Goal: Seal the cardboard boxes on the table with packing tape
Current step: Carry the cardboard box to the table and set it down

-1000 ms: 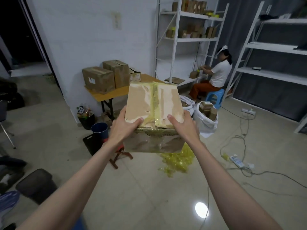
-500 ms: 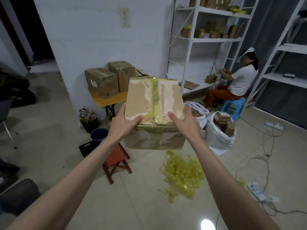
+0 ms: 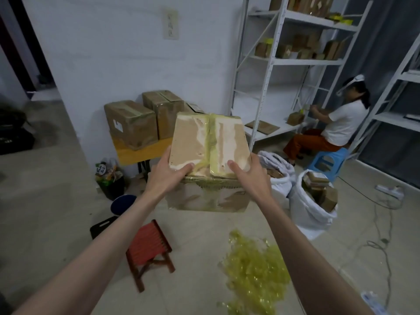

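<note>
I hold a cardboard box [image 3: 204, 142] in the air with both hands, its top flaps closed under a yellowish tape strip down the centre seam. My left hand [image 3: 166, 176] grips its near left corner, thumb on top. My right hand [image 3: 250, 178] grips the near right corner the same way. Behind it, an orange table [image 3: 138, 153] against the white wall carries two taped boxes, one with a white label [image 3: 129, 122] and a taller one [image 3: 166, 110]. No tape roll is visible.
A red stool [image 3: 147, 246] stands below the box, beside a heap of crumpled yellow tape [image 3: 254, 276]. Two white sacks [image 3: 311, 214] of small boxes sit right. A person [image 3: 336, 126] sits on a blue stool by white shelves [image 3: 281, 62]. Cables cross the floor right.
I have come closer to the table and turned left; the room shifts right in view. The box stays gripped the same way in both hands.
</note>
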`<state>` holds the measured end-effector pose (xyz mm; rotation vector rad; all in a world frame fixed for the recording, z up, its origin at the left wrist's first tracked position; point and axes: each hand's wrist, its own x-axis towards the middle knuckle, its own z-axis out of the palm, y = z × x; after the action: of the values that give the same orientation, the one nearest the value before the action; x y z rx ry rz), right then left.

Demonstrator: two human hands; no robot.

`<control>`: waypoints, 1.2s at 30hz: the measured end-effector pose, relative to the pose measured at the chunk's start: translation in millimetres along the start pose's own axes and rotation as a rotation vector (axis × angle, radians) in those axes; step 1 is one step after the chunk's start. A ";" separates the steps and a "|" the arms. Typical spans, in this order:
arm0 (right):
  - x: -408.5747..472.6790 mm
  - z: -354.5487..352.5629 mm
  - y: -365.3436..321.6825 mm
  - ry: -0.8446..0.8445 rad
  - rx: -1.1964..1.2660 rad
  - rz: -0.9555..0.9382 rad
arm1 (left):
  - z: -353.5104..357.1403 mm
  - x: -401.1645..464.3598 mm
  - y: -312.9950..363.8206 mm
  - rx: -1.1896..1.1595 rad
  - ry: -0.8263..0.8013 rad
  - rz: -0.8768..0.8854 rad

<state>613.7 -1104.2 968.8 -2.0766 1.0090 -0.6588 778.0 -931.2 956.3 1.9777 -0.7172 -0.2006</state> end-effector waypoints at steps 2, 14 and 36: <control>39.5 14.6 -11.3 0.009 -0.001 0.007 | -0.2 46.4 -3.8 -0.022 -0.006 0.008; 249.0 75.5 -26.1 0.059 -0.075 0.095 | 34.0 269.4 -17.4 -0.068 -0.092 0.029; 638.9 110.4 76.6 0.023 -0.060 0.182 | 240.0 622.9 -28.5 -0.040 -0.139 -0.081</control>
<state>1015.5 -1616.9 924.0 -2.0021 1.2281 -0.5666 1192.9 -1452.6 908.6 1.9697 -0.7166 -0.4008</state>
